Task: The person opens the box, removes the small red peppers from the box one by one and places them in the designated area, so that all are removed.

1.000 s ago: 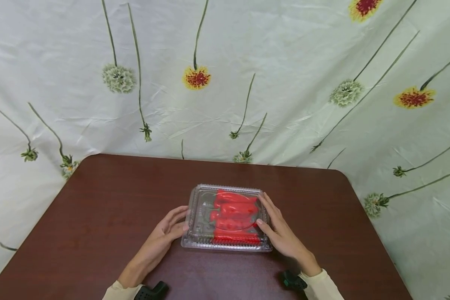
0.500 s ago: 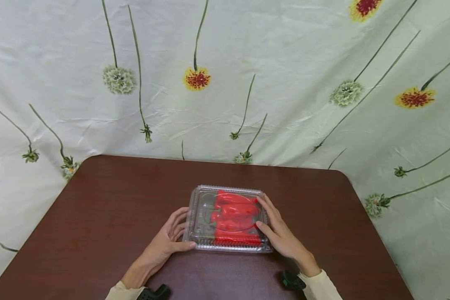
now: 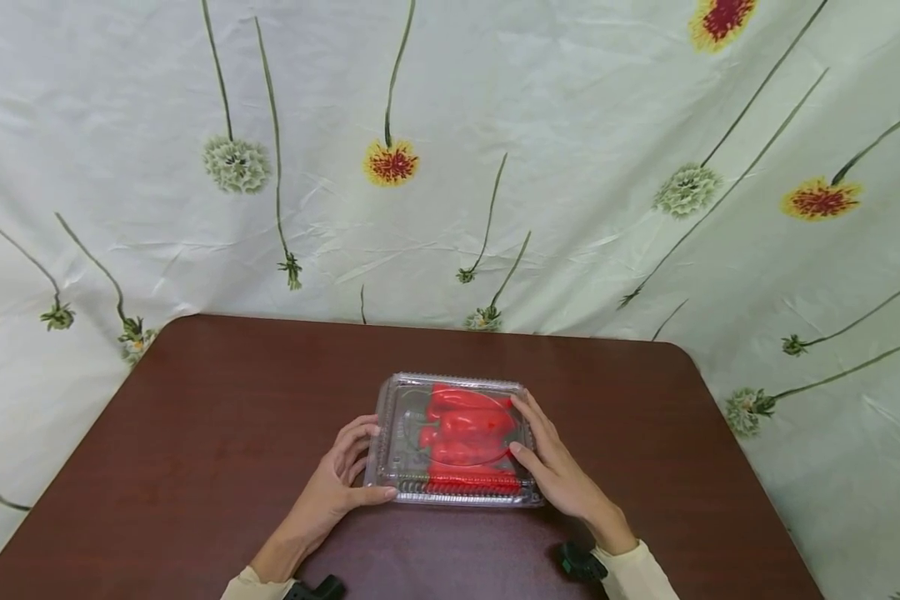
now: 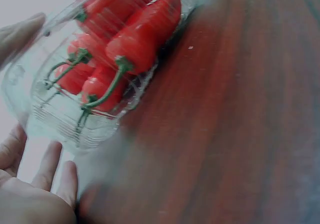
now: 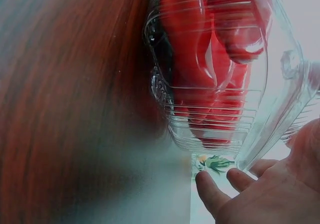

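**Both hands at the sides of the pepper box**

Left hand grips the clear plastic clamshell box of red peppers: its thumb lies along the near left corner and its fingers curl on the left wall. From this hand the box lies at 2 o'clock. The right hand rests with nearly straight fingers on the right wall and lid edge; the box is at 10 o'clock from it. Both hands are equally near. The box sits flat on the dark brown wooden table, near its front middle. A pale cloth with printed flowers hangs behind.

Left wrist view: the peppers point their green stems toward the palm.

Right wrist view: the ribbed box wall is just above the straight fingers.
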